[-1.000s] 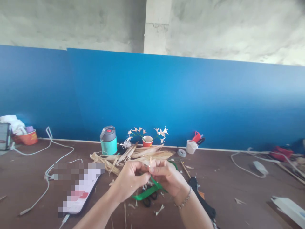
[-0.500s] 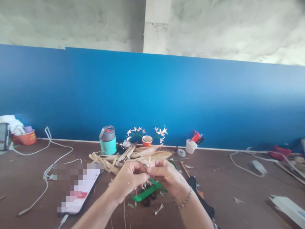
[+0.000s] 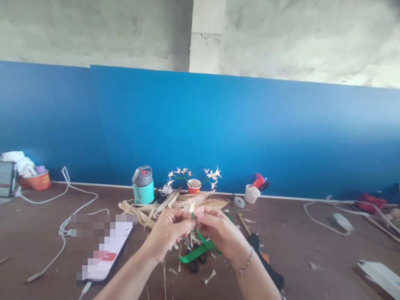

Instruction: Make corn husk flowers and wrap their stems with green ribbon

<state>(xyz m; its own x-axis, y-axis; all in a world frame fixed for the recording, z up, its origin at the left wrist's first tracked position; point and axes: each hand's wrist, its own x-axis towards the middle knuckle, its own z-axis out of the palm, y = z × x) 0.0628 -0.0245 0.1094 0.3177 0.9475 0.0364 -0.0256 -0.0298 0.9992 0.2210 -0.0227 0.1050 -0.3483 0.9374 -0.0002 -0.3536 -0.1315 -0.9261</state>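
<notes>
My left hand [image 3: 170,235] and my right hand [image 3: 220,231] meet fingertip to fingertip above the table. A small pale flower [image 3: 191,206], like dried husk, sticks up from between them with green at its base. The left fingers pinch the flower's base. My right fingers are closed on a green strip [image 3: 196,252] at that spot; its loose end hangs below the hands. Under the strip, partly covered, lie scissors [image 3: 193,266] with dark handles. Dried husks [image 3: 181,201] are heaped just behind the hands.
An orange-red cup [image 3: 194,188] holds stems of similar flowers. Beside it stand a turquoise flask [image 3: 143,189], a tape roll [image 3: 239,202] and a white cup of tools [image 3: 251,194]. A phone [image 3: 109,254] lies left; a black tool [image 3: 265,262] lies right. Scraps and white cables are scattered around.
A pale flower with petals now shows above the fingertips, where only a narrow pale tip stood. Green now shows at its base. The view has shifted slightly.
</notes>
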